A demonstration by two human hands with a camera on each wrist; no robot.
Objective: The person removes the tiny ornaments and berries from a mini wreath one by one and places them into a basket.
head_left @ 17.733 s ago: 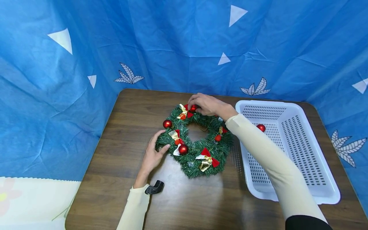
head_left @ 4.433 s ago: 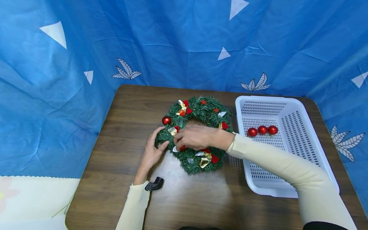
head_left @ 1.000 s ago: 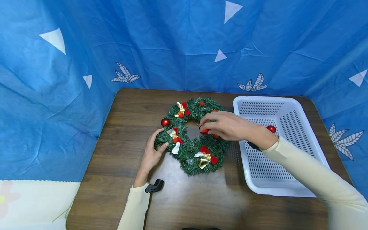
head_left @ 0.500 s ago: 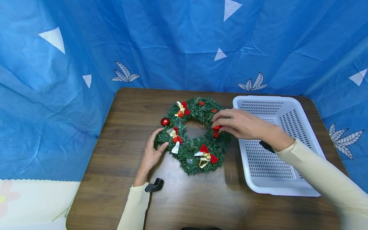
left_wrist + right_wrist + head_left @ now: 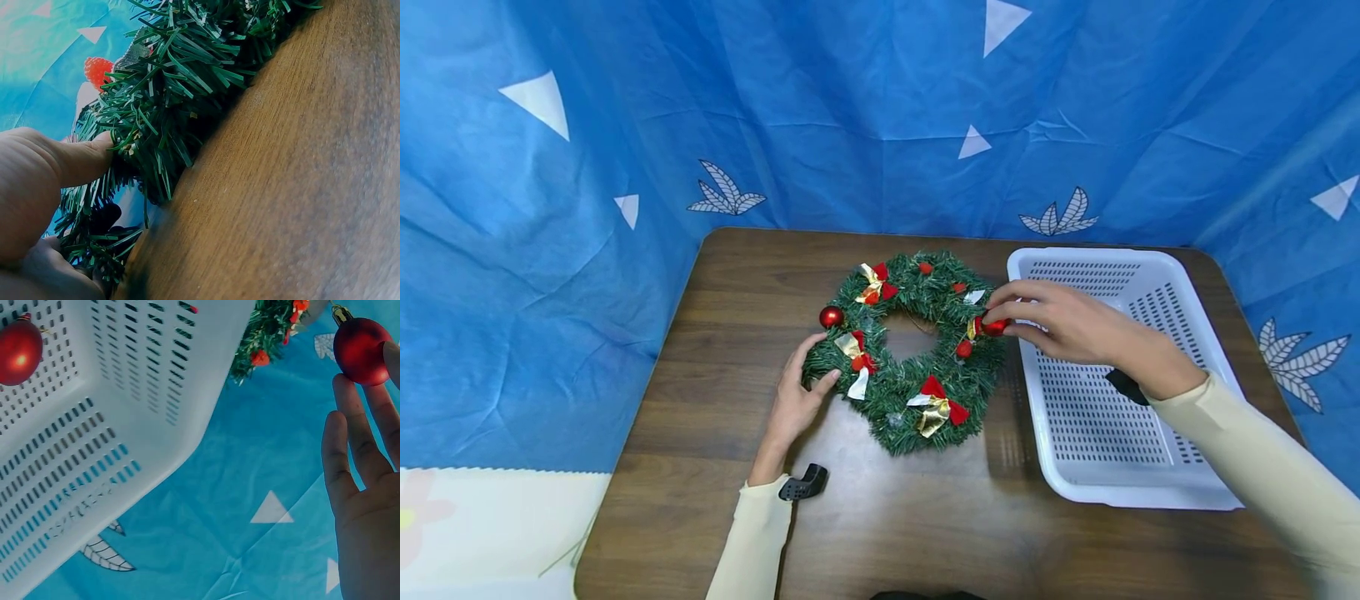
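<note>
A green Christmas wreath (image 5: 891, 387) with red and gold bows and red berries lies flat on the table. My left hand (image 5: 797, 400) holds its left edge; in the left wrist view the thumb (image 5: 87, 159) presses on the greenery, and the other fingers are partly hidden. A shiny red Christmas ball (image 5: 995, 327) with a gold cap is pinched in the fingertips of my right hand (image 5: 1075, 323), raised between the wreath's right side and the basket. Another red ball (image 5: 831, 317) sits at the wreath's upper left edge.
To the right stands a white perforated plastic basket (image 5: 1037, 433), partly covered by my right arm. In the right wrist view a red ball (image 5: 20, 353) is seen inside it. Behind the wooden table (image 5: 700, 400) hangs a blue curtain (image 5: 850, 100).
My right hand took a ball from the wreath's lower left and carried it rightward, now beside the basket. Earlier, other balls left the wreath and appeared in the basket. My left hand stayed put.
</note>
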